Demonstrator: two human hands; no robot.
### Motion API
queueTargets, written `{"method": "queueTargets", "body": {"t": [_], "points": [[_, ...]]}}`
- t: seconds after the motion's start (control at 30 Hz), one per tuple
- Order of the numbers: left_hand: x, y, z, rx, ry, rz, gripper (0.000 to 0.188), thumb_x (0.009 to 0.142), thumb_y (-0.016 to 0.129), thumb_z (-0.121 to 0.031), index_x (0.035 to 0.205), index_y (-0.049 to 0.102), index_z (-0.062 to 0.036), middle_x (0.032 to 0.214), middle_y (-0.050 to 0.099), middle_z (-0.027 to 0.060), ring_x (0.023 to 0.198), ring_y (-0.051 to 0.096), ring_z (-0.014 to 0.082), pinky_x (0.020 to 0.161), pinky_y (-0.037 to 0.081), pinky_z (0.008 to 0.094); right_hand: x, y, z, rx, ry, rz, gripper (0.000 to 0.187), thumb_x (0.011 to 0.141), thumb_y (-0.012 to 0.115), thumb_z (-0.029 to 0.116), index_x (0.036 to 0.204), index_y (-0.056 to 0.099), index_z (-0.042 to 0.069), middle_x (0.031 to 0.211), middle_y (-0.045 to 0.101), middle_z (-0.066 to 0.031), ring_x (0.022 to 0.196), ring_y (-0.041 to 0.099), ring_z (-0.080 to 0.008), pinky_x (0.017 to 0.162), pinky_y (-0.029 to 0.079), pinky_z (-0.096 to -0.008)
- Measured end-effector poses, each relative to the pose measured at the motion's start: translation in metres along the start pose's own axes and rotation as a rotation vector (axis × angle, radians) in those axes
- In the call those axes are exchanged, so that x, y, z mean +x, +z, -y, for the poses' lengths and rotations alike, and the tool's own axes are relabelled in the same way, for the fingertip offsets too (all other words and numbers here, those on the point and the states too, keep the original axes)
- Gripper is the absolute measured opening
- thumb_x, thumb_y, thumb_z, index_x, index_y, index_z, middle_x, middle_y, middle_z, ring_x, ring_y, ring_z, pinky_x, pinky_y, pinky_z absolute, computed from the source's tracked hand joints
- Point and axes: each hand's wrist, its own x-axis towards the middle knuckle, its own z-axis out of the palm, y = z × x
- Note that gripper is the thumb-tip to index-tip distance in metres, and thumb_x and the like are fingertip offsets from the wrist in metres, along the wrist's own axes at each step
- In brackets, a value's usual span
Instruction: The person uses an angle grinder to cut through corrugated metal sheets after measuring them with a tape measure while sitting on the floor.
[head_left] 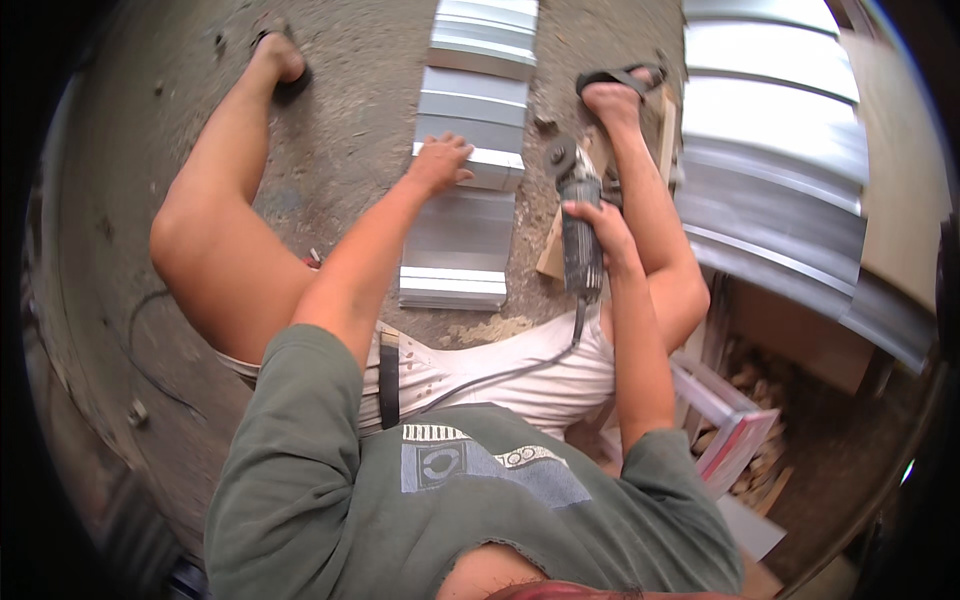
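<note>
In my right hand [605, 232] is an angle grinder [580, 240], gripped round its dark body with the disc end pointing away from me. Its cord runs down across my lap. My left hand [440, 163] lies with fingers spread on a ribbed silver metal sheet [465, 235], a long narrow strip stretched out on the ground between my legs. The grinder's disc [560, 155] is to the right of the strip, apart from it.
Wide corrugated metal sheets [775, 150] are stacked on my right. A wooden piece [551, 250] lies under the grinder. Near my right knee stands a pale frame [720, 410] beside a heap of small wood pieces. A dark cord [140, 345] trails over the ground at left.
</note>
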Motion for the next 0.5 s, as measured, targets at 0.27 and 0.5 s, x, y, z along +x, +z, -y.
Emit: {"method": "queueTargets", "body": {"t": [0.27,0.5], "points": [[-0.015,-0.024,0.02,0.086,-0.054,-0.173,0.059,0.088,0.075,-0.048,0.134,0.067,-0.0122,0.134,0.064,0.01,0.127,0.055,0.0301,0.104,0.043,0.0488,0.009,-0.015,-0.002,0.308,-0.167,-0.037,0.032,0.082,0.083,0.018,0.094,0.066,-0.007,0.077,0.069,-0.0095,0.059,0.068,-0.0179,0.053,0.057,-0.0314],[-0.036,-0.031,0.024,0.161,-0.199,-0.087,0.069,0.088,0.076,-0.05,0.142,0.06,-0.0118,0.14,0.06,0.0117,0.132,0.051,0.033,0.107,0.042,0.0523,0.006,-0.023,-0.001,0.439,-0.255,-0.029,0.029,0.082,0.082,0.018,0.09,0.067,-0.005,0.075,0.067,-0.0078,0.057,0.067,-0.017,0.051,0.055,-0.0322]]}}
